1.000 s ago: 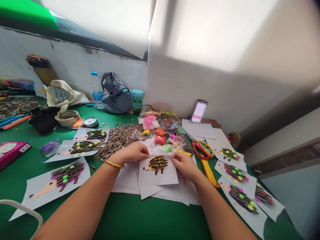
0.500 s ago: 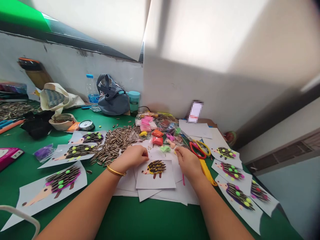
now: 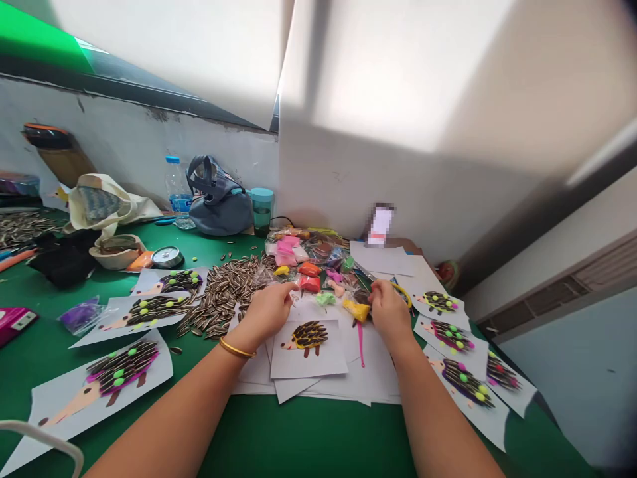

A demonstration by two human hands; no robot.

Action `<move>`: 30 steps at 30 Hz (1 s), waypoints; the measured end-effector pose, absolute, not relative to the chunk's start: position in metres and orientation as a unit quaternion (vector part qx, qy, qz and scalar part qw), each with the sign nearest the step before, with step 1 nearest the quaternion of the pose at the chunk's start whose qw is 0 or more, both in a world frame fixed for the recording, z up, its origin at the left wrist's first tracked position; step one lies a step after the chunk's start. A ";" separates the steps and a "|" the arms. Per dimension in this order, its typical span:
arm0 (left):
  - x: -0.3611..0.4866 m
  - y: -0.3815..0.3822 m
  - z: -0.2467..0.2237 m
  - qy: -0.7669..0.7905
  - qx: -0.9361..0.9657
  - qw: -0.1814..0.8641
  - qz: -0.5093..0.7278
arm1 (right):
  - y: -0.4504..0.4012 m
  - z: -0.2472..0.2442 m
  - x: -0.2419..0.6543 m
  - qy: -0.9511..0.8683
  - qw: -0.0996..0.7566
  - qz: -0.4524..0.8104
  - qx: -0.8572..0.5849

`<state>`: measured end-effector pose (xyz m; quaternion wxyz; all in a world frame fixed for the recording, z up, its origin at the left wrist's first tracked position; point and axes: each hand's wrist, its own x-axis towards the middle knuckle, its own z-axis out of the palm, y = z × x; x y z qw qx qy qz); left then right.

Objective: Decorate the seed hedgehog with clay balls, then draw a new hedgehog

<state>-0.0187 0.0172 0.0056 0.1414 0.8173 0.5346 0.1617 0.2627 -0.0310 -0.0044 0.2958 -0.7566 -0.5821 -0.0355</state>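
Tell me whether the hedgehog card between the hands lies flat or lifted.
Flat: the hedgehog card lies on the paper sheets, clear of the left hand and right hand.

Middle near: paper stack (image 3: 338, 392) on the table (image 3: 308, 431).
Left: seed pile (image 3: 231, 289) beside hedgehog cards (image 3: 119, 375).
Right: more hedgehog cards (image 3: 465, 385) along the table edge.
Far: clay bags (image 3: 308, 259) behind the stack; bottle (image 3: 176, 189), bag (image 3: 219, 206) and cup (image 3: 261, 209) by the wall (image 3: 149, 153).

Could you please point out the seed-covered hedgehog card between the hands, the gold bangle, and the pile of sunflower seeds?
Hedgehog card (image 3: 308, 335): head view, on the seed-covered body.
Gold bangle (image 3: 236, 348): head view, on the middle of the band.
Pile of sunflower seeds (image 3: 229, 289): head view, on the middle of the pile.
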 end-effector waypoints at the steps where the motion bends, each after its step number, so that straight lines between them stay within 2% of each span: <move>1: -0.018 0.017 0.006 0.531 0.820 0.141 0.163 | -0.030 -0.005 0.266 -0.584 0.311 -0.036 -0.749; 6: -0.014 0.011 0.014 0.507 0.840 0.129 0.144 | -0.038 0.006 0.258 -0.592 0.319 0.019 -0.740; 9: -0.007 -0.002 0.016 0.434 0.877 0.116 0.170 | -0.051 0.018 0.217 -0.702 0.346 0.009 -0.622; 12: 0.001 -0.013 0.012 0.318 0.917 0.113 0.213 | -0.058 0.023 0.176 -0.835 0.286 0.010 -0.471; 14: 0.002 -0.015 0.009 0.292 0.920 0.101 0.243 | -0.055 0.022 0.165 -0.863 0.255 0.016 -0.436; 17: -0.002 -0.008 0.010 0.325 0.877 0.084 0.343 | -0.043 0.018 0.181 -0.812 0.242 -0.026 -0.530; 20: -0.010 0.002 0.012 0.394 0.813 0.070 0.423 | -0.033 0.017 0.213 -0.725 0.190 -0.073 -0.658; 22: -0.014 0.007 0.011 0.430 0.789 0.068 0.435 | -0.030 0.017 0.229 -0.678 0.124 -0.085 -0.719; 26: -0.016 0.013 0.003 0.453 0.779 0.091 0.424 | -0.031 0.009 0.238 -0.675 0.008 -0.036 -0.737; 30: -0.016 0.016 -0.002 0.461 0.778 0.102 0.414 | -0.033 -0.001 0.238 -0.678 0.034 -0.049 -0.733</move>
